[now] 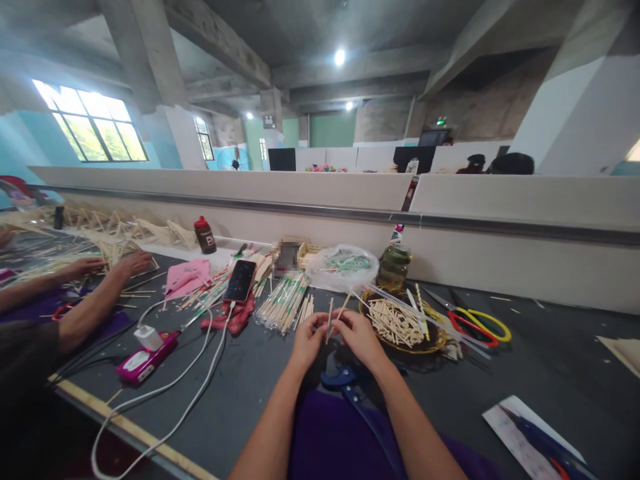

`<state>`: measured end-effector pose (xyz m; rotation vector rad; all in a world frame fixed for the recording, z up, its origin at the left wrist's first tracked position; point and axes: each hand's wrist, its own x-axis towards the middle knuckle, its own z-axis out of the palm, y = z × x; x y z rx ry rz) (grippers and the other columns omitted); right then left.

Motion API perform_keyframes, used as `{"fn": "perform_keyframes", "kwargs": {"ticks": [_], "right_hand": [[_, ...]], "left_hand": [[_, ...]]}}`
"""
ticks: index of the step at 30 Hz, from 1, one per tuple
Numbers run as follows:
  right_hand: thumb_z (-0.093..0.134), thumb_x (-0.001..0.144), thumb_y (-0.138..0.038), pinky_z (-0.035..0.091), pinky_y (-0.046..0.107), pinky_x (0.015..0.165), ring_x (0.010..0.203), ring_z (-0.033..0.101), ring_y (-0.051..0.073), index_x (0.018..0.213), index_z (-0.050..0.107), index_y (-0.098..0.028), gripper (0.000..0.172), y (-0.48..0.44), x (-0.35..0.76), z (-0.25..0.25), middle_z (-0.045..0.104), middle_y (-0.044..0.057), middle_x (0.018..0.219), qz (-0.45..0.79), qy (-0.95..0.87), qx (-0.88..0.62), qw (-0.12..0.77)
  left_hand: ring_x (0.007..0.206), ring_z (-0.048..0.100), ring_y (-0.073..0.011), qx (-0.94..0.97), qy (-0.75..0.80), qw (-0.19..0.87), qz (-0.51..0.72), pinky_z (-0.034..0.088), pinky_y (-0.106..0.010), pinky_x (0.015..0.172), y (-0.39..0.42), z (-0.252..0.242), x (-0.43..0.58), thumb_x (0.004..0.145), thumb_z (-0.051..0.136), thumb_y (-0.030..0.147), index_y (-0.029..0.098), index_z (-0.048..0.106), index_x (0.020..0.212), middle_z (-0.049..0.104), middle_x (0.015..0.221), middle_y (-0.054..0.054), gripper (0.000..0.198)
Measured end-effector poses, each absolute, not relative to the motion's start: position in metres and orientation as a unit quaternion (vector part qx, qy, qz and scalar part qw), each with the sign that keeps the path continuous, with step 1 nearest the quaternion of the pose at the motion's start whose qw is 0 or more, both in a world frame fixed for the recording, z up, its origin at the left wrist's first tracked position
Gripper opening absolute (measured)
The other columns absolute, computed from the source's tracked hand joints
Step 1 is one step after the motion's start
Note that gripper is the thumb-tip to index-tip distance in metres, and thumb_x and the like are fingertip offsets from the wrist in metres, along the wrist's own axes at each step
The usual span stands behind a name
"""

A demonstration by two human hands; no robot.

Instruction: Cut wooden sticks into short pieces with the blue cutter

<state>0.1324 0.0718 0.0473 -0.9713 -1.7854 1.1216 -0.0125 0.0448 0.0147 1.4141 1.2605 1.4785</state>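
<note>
At the front of the dark table, my left hand (309,339) pinches a thin wooden stick (331,308) that stands nearly upright. My right hand (359,335) is closed on a second stick (345,304), tilted to the right, and the fingertips of both hands almost meet. Below the hands lies a blue-handled cutter (340,379), partly hidden by my right arm. A yellow-rimmed basket (370,338) full of short cut sticks (395,321) stands just right of my right hand. Bagged long sticks (283,303) lie left of my left hand.
Scissors (475,327) lie right of the basket, with a glass jar (395,265) behind it. A phone (241,280) with a white cable (215,367) and a pink power strip (147,358) are on the left. A co-worker's hands (133,263) handle a stick frame farther left.
</note>
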Motion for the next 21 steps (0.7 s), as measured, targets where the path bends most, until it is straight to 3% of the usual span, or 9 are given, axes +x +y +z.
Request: {"fn": "perform_keyframes", "kwargs": {"ticks": [3,8,13,18,21], "right_hand": [[0.050,0.083,-0.029,0.049,0.023,0.053,0.074,0.064,0.017,0.085,0.067,-0.018,0.020,0.0713,0.1309,0.0404,0.068,0.006,0.096,0.395,-0.737,-0.385,0.391],[0.050,0.085,-0.028,0.048,0.025,0.065,0.075,0.063,0.018,0.079,0.068,-0.019,0.021,0.0710,0.1323,0.0431,0.069,0.004,0.080,0.305,-0.784,-0.405,0.358],[0.052,0.086,-0.025,0.044,0.027,0.077,0.083,0.062,0.019,0.076,0.068,-0.019,0.020,0.0703,0.1323,0.0492,0.070,0.006,0.087,0.261,-0.804,-0.399,0.355],[0.051,0.085,-0.026,0.046,0.025,0.070,0.074,0.063,0.017,0.077,0.068,-0.020,0.021,0.0702,0.1325,0.0471,0.070,0.004,0.079,0.270,-0.804,-0.401,0.345],[0.052,0.084,-0.028,0.048,0.027,0.073,0.079,0.064,0.019,0.082,0.070,-0.020,0.019,0.0712,0.1326,0.0456,0.071,0.005,0.084,0.289,-0.784,-0.401,0.374]], "left_hand": [[0.069,0.057,-0.0152,0.585,0.515,0.321,0.538,0.045,-0.026,0.067,0.0445,0.0113,-0.0141,0.076,0.057,0.026,0.015,0.068,0.085,0.066,0.074,-0.003,0.018],[0.077,0.060,-0.0168,0.615,0.555,0.266,0.493,0.045,-0.026,0.071,0.0421,0.0090,-0.0175,0.075,0.056,0.021,0.018,0.070,0.081,0.069,0.081,-0.003,0.016],[0.079,0.065,-0.0173,0.608,0.545,0.316,0.483,0.046,-0.026,0.074,0.0386,0.0106,-0.0154,0.076,0.057,0.022,0.019,0.071,0.090,0.073,0.085,-0.003,0.020],[0.074,0.064,-0.0161,0.609,0.565,0.286,0.477,0.045,-0.024,0.068,0.0366,0.0108,-0.0123,0.076,0.059,0.023,0.019,0.071,0.085,0.073,0.080,-0.002,0.015],[0.072,0.063,-0.0151,0.616,0.557,0.276,0.483,0.044,-0.023,0.066,0.0363,0.0119,-0.0118,0.077,0.059,0.022,0.019,0.071,0.085,0.073,0.079,-0.002,0.015]]}}
